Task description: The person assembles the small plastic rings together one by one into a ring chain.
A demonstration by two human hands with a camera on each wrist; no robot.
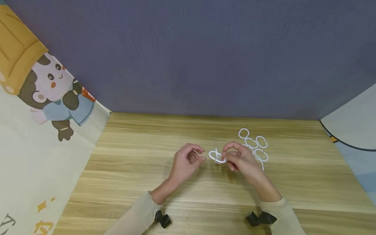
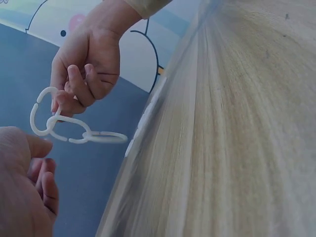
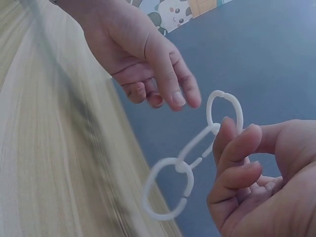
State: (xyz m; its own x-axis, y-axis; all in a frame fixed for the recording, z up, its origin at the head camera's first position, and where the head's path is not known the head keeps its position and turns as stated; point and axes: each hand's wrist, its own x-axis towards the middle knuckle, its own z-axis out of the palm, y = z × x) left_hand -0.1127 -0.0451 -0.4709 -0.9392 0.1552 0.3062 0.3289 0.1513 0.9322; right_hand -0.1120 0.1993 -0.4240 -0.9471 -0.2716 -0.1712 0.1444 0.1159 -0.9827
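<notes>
Head view showed my right hand (image 1: 239, 160) pinching the ring chain (image 1: 216, 156) — left hand (image 1: 185, 163) loose, empty at nine o'clock — chain might slip.

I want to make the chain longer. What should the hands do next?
Probably the left hand, which holds nothing, should reach for a loose ring from the pile on the table. The right hand already pinches the three-ring chain.

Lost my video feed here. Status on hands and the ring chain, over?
Right hand pinching the white ring chain, three links, held off the table. Left hand close, not touching, fingers loosely curled. Loose rings on the table behind. Nothing in the way.
</notes>
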